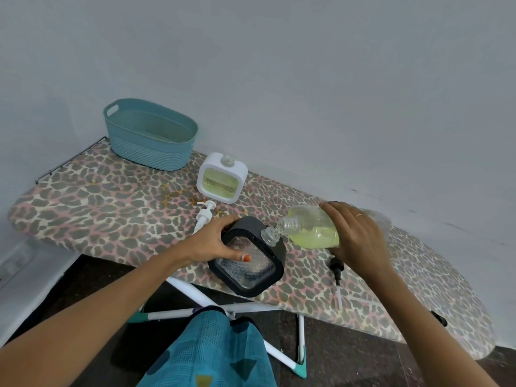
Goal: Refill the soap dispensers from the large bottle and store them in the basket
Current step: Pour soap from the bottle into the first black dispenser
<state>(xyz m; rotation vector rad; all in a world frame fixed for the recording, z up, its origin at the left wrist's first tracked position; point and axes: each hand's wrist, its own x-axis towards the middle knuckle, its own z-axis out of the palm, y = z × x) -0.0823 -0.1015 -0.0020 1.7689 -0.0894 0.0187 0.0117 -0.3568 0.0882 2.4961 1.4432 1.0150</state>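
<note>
Yellow-green soap bottle [315, 229] — right hand [354, 233] tips it — meets black dispenser [248, 261].

The left stretch of the ironing board [111, 208] lay open from the basket [150, 135] at its far end to the near edge, and the right end past the black pump [336, 268] was open too. The middle was crowded. The white dispenser [222, 178] stood just beside the basket with the white pump [203, 215] lying before it, and the left hand [215, 241] tilted the black dispenser [248, 261] against the mouth of the large bottle [310, 227], gripped by the right hand [354, 236].
</note>
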